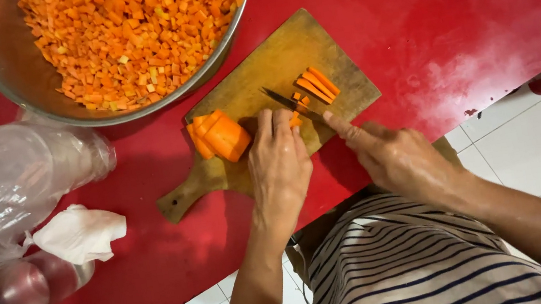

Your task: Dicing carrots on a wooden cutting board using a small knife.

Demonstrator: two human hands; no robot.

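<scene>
The left hand (278, 161) lies flat on the wooden cutting board (254, 96), fingers pressed together over a small carrot piece (295, 120), while the right hand (394, 157) grips a knife (288, 104), forefinger along its spine, blade beside the left fingertips. Just beyond the knife lie cut carrot sticks (317, 85); left of the left hand sits a stack of uncut carrot slabs (219, 136). Farther beyond, a steel bowl (3, 64) brims with diced carrot (135, 29), so most of the dicing looks done, with little left.
</scene>
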